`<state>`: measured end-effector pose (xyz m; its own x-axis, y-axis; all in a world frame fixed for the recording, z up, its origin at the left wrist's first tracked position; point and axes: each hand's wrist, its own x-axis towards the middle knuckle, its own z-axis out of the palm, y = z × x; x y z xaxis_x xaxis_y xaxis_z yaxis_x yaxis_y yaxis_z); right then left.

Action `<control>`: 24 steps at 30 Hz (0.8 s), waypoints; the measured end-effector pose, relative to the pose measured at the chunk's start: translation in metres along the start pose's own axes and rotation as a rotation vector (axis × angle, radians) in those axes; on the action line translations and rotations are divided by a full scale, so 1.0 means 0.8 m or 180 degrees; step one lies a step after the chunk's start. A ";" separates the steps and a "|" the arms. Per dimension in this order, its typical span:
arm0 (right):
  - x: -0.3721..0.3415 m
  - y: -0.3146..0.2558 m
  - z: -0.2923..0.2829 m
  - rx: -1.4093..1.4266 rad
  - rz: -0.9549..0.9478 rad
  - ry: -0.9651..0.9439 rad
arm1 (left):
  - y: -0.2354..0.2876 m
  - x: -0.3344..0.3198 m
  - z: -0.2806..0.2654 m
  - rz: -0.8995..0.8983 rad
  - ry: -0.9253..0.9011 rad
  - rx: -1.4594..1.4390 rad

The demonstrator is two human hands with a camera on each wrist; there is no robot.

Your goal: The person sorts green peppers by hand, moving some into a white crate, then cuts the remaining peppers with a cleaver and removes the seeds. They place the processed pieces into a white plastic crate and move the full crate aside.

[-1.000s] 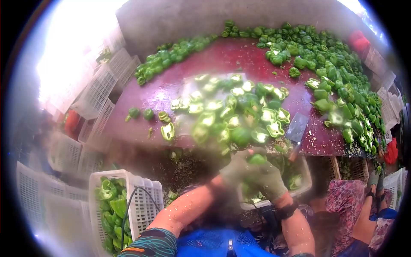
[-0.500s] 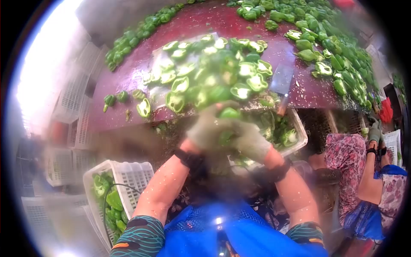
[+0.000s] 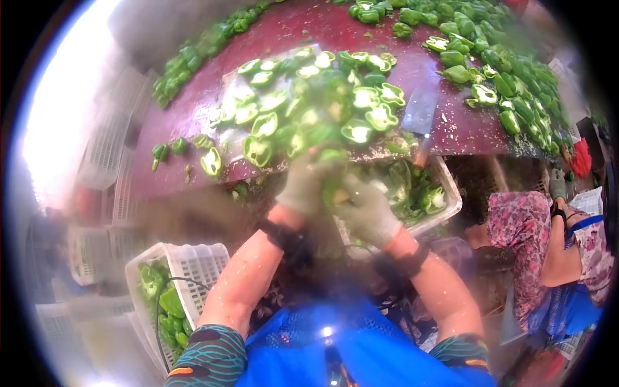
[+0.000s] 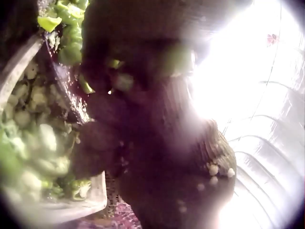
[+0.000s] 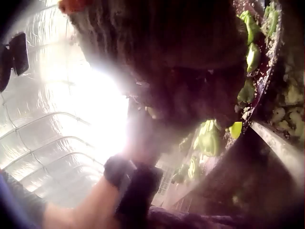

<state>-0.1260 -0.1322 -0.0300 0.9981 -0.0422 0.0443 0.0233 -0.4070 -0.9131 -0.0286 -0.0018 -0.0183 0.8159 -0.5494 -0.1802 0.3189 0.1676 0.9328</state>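
Both hands wear pale gloves and meet in front of the table's near edge, blurred in the head view. My left hand (image 3: 302,186) grips a green bell pepper (image 3: 333,157) from its left side. From the other side, the curled fingers of my right hand (image 3: 371,209) hold at the lower part of the pepper, where a pale patch shows. The left wrist view has the gloved hand dark against glare, with a blurred bit of green beside the fingers. Just beyond the hands lies a heap of halved peppers (image 3: 264,124), their pale insides showing.
A broad knife (image 3: 420,111) lies on the red table (image 3: 193,126), its handle toward me. Below the edge stands a white crate (image 3: 454,193) with pepper pieces; another crate (image 3: 200,261) of peppers is at left. Whole peppers (image 3: 535,103) pile at right, near another person's arm (image 3: 560,258).
The head view has tilted down, so the table sits higher in it. My hands stay together at the pepper; the right has drawn slightly lower, showing more green between them. The neighbour's arms have shifted.
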 end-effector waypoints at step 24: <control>0.015 -0.016 -0.041 -0.1252 -0.1101 0.1336 | -0.005 0.001 0.002 0.0085 0.0036 -0.0853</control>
<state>-0.1160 -0.1577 -0.0045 0.8284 -0.1685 0.5342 0.2362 -0.7597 -0.6058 -0.0301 -0.0042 -0.0220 0.8306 -0.5329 -0.1615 0.4122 0.3935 0.8217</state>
